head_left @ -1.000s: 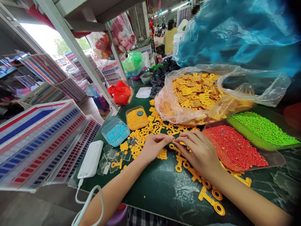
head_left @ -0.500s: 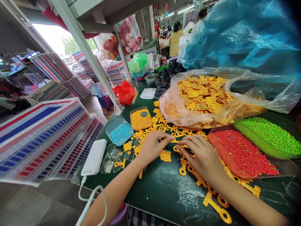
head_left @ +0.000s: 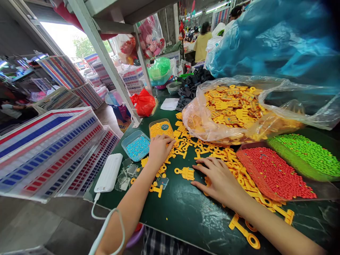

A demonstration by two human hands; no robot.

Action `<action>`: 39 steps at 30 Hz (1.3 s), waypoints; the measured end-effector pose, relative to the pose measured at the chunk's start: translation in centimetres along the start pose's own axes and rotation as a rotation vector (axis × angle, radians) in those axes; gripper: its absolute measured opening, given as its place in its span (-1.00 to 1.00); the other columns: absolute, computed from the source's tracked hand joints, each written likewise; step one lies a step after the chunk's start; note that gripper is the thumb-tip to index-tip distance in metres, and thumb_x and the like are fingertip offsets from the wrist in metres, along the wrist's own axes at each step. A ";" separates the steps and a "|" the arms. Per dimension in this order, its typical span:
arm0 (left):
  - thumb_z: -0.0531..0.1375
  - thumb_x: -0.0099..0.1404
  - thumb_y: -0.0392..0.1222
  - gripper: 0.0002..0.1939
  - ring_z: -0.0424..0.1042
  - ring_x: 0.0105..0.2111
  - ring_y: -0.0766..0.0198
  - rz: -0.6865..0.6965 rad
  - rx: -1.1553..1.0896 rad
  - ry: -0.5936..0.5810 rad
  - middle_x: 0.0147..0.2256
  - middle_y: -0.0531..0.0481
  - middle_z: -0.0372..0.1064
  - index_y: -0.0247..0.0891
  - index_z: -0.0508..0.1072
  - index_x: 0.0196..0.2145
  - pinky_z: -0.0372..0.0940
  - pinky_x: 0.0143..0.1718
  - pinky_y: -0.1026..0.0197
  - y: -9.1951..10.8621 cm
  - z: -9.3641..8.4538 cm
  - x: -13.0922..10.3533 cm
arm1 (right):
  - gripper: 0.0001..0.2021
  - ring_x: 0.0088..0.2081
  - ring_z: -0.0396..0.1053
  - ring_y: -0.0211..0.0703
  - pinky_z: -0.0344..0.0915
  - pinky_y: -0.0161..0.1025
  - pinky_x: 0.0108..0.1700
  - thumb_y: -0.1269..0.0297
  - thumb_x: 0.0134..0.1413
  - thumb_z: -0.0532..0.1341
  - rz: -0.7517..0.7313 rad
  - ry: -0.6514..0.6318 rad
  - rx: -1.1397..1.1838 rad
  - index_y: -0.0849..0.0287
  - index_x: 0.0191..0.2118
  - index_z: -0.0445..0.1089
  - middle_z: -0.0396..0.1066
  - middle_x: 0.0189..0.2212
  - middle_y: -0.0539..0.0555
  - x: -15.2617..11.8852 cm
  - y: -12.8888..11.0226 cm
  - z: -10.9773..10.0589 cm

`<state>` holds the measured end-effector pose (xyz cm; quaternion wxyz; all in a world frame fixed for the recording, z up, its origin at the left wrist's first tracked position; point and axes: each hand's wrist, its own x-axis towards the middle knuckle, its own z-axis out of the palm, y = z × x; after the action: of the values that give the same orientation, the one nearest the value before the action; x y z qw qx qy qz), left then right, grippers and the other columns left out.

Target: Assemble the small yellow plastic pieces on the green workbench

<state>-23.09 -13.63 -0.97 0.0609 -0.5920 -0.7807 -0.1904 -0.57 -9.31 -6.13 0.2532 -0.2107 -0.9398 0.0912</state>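
My left hand [head_left: 160, 151] is at the front edge of a tray of small yellow beads [head_left: 159, 128], beside loose yellow plastic pieces. Its thumb and fingers are bent together, and whatever lies between the tips is too small to make out. My right hand [head_left: 216, 177] rests low over the table with its fingers apart, holding nothing. Just left of its fingertips lies a flat yellow piece with a ring at one end [head_left: 185, 173]. More yellow ringed pieces [head_left: 240, 175] are heaped behind and to the right of this hand, and the hand partly covers some.
Blue beads [head_left: 136, 147] fill a tray on the left, near clear plastic squares [head_left: 127, 175] and a white power bank [head_left: 108, 173] with a cable. Red beads [head_left: 278, 173] and green beads [head_left: 308, 152] stand right. A plastic bag [head_left: 193, 113] of yellow pieces lies behind.
My hands have moved apart. The left went left and away to the yellow bead tray; the right opened and shifted slightly down. The flat yellow piece now shows uncovered between them.
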 end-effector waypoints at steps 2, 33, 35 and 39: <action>0.18 0.37 -0.08 -0.77 0.41 -0.12 0.05 -0.015 0.009 -0.019 -0.19 -0.09 0.54 -0.17 0.63 -0.19 0.19 -0.10 0.08 0.1 -0.1 0.0 | -0.71 -0.05 0.34 0.07 0.32 0.04 -0.07 0.09 0.06 0.32 0.000 -0.001 0.005 0.07 -0.11 0.50 0.46 -0.06 0.15 0.0 0.0 0.1; 0.26 0.32 -0.10 -0.83 0.48 -0.20 0.23 0.433 -0.238 -0.483 -0.27 0.01 0.58 -0.22 0.62 -0.27 0.19 -0.13 0.20 2.0 -0.8 -0.6 | -0.84 -0.12 0.35 0.03 0.33 -0.03 -0.12 0.15 0.12 0.29 0.002 0.087 0.017 0.07 -0.23 0.53 0.48 -0.19 0.13 0.3 0.6 -0.4; 0.26 0.32 -0.11 -0.83 0.48 -0.20 0.23 0.439 -0.237 -0.489 -0.27 0.01 0.58 -0.22 0.62 -0.27 0.21 -0.13 0.20 1.9 -0.8 -0.5 | -0.86 -0.13 0.34 0.02 0.32 -0.04 -0.13 0.17 0.10 0.31 0.006 0.087 0.019 0.07 -0.25 0.55 0.48 -0.20 0.12 0.4 0.6 -0.4; 0.23 0.35 -0.12 -0.82 0.48 -0.20 0.20 0.437 -0.239 -0.466 -0.25 -0.02 0.57 -0.22 0.61 -0.26 0.24 -0.13 0.19 1.7 -0.8 -0.5 | -0.87 -0.11 0.33 0.02 0.30 -0.04 -0.11 0.18 0.07 0.34 0.037 0.060 0.026 0.04 -0.25 0.57 0.49 -0.19 0.11 0.4 0.5 -0.8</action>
<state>-21.41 -13.98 0.03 -0.1494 -0.7759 -0.6004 -0.1227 -0.31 -8.58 -5.37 0.2820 -0.2275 -0.9265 0.1018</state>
